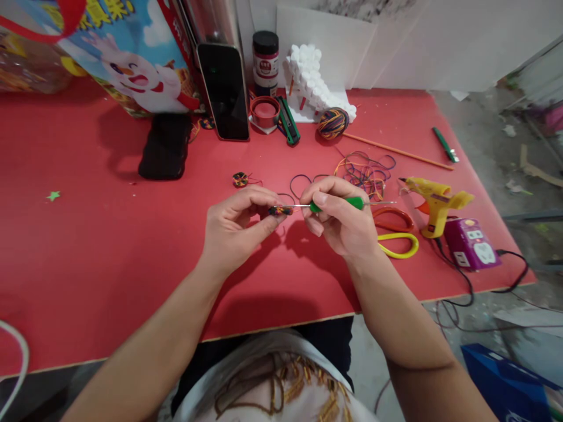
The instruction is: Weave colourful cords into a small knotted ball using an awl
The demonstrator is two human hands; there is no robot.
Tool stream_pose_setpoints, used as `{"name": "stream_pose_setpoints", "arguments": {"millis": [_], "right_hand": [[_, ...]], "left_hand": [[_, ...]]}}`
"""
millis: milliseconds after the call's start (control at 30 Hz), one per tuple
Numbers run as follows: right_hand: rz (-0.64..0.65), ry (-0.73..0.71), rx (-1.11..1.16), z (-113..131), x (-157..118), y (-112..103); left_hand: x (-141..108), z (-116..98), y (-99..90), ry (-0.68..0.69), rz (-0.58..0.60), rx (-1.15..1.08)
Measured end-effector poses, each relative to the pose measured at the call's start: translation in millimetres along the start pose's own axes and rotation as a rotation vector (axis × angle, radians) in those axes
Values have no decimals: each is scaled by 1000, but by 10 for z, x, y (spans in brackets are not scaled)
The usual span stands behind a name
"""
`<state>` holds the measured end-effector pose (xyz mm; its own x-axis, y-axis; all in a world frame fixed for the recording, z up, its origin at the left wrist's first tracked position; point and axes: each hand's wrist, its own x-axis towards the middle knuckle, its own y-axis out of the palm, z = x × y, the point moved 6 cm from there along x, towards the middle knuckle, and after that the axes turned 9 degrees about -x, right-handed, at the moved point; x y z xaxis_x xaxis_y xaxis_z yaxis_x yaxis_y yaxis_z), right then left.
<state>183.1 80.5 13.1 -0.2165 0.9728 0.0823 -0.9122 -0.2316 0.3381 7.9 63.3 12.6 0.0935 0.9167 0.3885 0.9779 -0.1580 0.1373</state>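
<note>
Between the thumb and fingers of my left hand [241, 225] is a small dark multicoloured crochet piece [281, 210]. My right hand [341, 214] grips a crochet hook by its green handle [355, 203]. The hook's thin metal shaft points left and meets the piece; whether its tip is inside the yarn I cannot tell. Another thin metal end sticks out to the right of the handle. Beyond my hands lies a loose tangle of multicoloured yarn [363, 173], with a yarn ball [333, 123] behind it. A small round crochet piece [240, 179] rests on the red table [109, 252].
To the right are scissors [402, 253], a yellow glue gun [435, 205] and a purple power socket [472, 243] with cables. A phone [225, 94] leans upright at the back, near a black case [165, 146], a green cutter [288, 121] and a white model [310, 76].
</note>
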Motion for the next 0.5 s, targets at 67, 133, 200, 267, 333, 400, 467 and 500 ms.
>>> {"name": "stream_pose_setpoints", "arguments": {"millis": [67, 133, 200, 267, 333, 400, 467, 500], "right_hand": [[-12, 4, -13, 5, 1, -3], [-31, 6, -31, 14, 4, -12], [-47, 0, -41, 25, 7, -21], [-56, -11, -45, 34, 9, -26], [-64, -21, -57, 39, 7, -29], [-74, -30, -78, 42, 1, -36], [-82, -46, -99, 47, -6, -43], [-84, -57, -109, 50, -10, -47]], "left_hand": [[5, -1, -8, 1, -11, -11], [12, 5, -24, 9, -29, -29], [16, 24, -45, 8, -49, -52], [17, 54, -64, -2, -67, -81], [17, 79, -77, -12, -75, -110], [21, 86, -81, -4, -75, -123], [25, 81, -81, 13, -74, -117], [26, 78, -81, 20, -74, -111]]}}
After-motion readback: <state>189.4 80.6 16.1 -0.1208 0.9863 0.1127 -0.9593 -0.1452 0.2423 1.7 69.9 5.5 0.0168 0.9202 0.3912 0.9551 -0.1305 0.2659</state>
